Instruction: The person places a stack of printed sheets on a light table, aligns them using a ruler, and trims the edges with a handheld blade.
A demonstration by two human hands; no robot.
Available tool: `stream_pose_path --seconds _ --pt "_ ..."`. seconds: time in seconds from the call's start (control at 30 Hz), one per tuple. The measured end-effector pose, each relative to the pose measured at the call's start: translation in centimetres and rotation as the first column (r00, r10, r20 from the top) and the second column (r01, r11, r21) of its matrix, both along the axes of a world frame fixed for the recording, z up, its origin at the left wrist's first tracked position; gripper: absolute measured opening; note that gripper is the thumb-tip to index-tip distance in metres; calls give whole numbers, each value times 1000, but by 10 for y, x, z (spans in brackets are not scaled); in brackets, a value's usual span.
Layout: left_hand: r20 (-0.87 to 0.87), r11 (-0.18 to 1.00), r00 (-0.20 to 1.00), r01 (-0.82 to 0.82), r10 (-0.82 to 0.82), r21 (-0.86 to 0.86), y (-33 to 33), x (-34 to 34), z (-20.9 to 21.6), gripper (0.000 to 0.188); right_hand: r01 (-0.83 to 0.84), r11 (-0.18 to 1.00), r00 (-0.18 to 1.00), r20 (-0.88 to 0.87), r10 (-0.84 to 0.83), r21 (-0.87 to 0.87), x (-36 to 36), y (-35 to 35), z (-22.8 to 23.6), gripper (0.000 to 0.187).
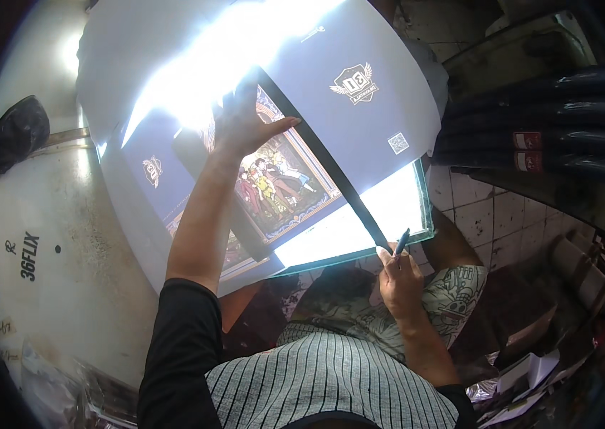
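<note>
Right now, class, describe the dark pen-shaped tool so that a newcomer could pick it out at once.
Find the large printed sheet, then the bright white panel showing beneath it. By that panel's near edge, toward the right corner, is the right hand. The pen-shaped tool juts up from it: short and slim, unlike the long, flat black strip beside it.

The person I'm watching wears a grey shirt (316,379) with thin dark vertical stripes, plain black sleeves (184,332), and pale shorts (452,300) covered in dark, cartoon-like line drawings.
</note>
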State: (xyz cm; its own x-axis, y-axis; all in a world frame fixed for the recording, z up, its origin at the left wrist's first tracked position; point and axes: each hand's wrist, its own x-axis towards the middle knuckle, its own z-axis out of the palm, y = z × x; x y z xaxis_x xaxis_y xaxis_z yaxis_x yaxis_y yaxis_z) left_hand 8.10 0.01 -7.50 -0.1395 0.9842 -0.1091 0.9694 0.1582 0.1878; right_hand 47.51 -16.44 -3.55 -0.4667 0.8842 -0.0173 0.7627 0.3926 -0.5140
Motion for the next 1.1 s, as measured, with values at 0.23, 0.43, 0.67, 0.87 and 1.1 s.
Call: stream_pose_path --seconds 0.23,0.43,0.67,0.87,1.1 --pt "22 1000 1000 -8 9 -12 1 0 8 133 -21 994 1000 -11 20 -106 0 9 16 55" --pt "80 998 997 -1 -3 57 2 2 10 132 65 998 966 -253 -57 24 24 49 16 35" --pt "12 997 999 -47 48 -54 -6 4 16 135 -155 986 657 -740 146 57 -97 174 19 44" --pt "25 993 997 -74 77 -94 -2 8 27 133 -175 984 684 -723 100 -30 -174 237 8 48" --pt "41 995 996 -80 83 -65 -2 6 26 135 -187 929 612 -777 -144 -320 -187 252 3 52"
